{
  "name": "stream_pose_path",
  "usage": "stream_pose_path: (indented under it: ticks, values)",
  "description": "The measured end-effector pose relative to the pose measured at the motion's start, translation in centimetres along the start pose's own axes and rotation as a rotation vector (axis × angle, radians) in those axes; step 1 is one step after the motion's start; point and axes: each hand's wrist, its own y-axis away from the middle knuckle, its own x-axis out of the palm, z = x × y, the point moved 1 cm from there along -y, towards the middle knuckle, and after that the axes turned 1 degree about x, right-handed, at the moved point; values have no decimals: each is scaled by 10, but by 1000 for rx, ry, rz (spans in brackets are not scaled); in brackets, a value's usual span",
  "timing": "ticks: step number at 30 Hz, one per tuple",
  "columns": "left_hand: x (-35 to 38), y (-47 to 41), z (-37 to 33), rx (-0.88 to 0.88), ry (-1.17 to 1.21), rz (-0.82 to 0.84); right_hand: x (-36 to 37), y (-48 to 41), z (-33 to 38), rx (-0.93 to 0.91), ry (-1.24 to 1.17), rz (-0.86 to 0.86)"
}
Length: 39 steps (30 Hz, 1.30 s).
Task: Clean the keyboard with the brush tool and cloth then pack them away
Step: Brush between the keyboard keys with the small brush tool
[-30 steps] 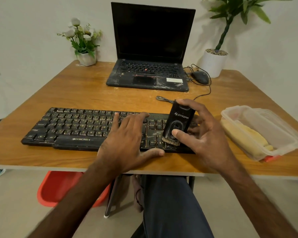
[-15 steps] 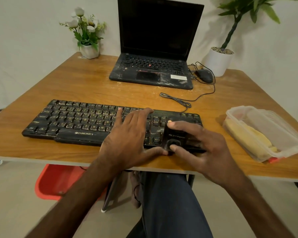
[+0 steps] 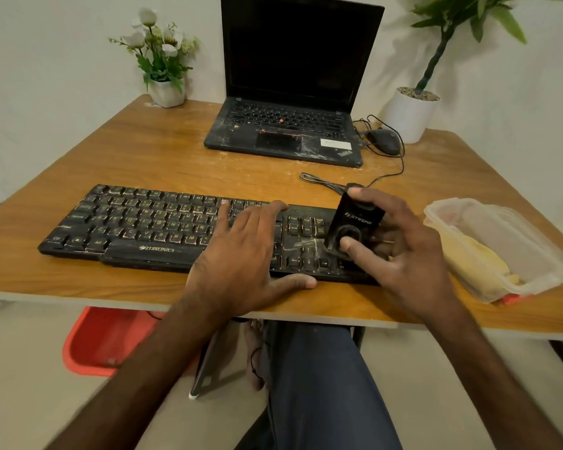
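A black, dusty keyboard (image 3: 150, 225) lies along the near edge of the wooden table. My left hand (image 3: 241, 258) lies flat on its middle keys, fingers straight, thumb at the front edge. My right hand (image 3: 400, 251) grips the black brush tool (image 3: 355, 222) between thumb and fingers, tilted, its lower end down on the keys at the keyboard's right part. A smear of pale dust shows just left of the brush. The yellow cloth (image 3: 478, 258) lies inside a clear plastic container (image 3: 533, 241) at the right.
An open black laptop (image 3: 290, 125) stands behind the keyboard, with a mouse (image 3: 384, 141) and its cable to its right. A small flower pot (image 3: 166, 89) is at the back left, a white plant pot (image 3: 410, 112) at the back right. A red tub (image 3: 104, 339) sits on the floor.
The brush tool went from upright down flat to the keyboard's front edge, and now stands tilted further back on the keys. My left hand stayed on the keyboard.
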Motion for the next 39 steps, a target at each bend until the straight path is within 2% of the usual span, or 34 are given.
stream_pose_path:
  ticks: [2,4,6,9,11,13,16,18,22,27,31,36,39]
  values:
    - [0,1,-1,0,-3,-2,9,6,5,-32,-43,85]
    - [1,0,0,0,-4,1,12,8,6,-79,31,133]
    - [0,0,1,-3,-2,5,6,0,2,-38,119,71]
    - [-1,0,0,1,-2,1,-2,-5,-1,30,37,16]
    - [-1,0,-1,3,1,-5,4,3,5,-6,-30,98]
    - [0,0,0,7,8,-12,8,8,7,-63,5,153]
    - [1,-1,1,-1,6,5,-3,0,-1,-19,112,71]
    - [1,-2,1,3,3,5,-6,0,-2,29,45,25]
    - [0,-1,0,2,10,-9,10,11,7,-32,-50,100]
    - [-1,-1,0,2,8,-2,6,-2,0,58,-8,-26]
    - [0,-1,-1,6,25,-11,14,7,8,-68,90,62]
    - [-1,-1,0,-3,-6,14,-1,0,2,66,26,-114]
    - [-1,-1,0,2,7,5,13,8,10,55,-78,-8]
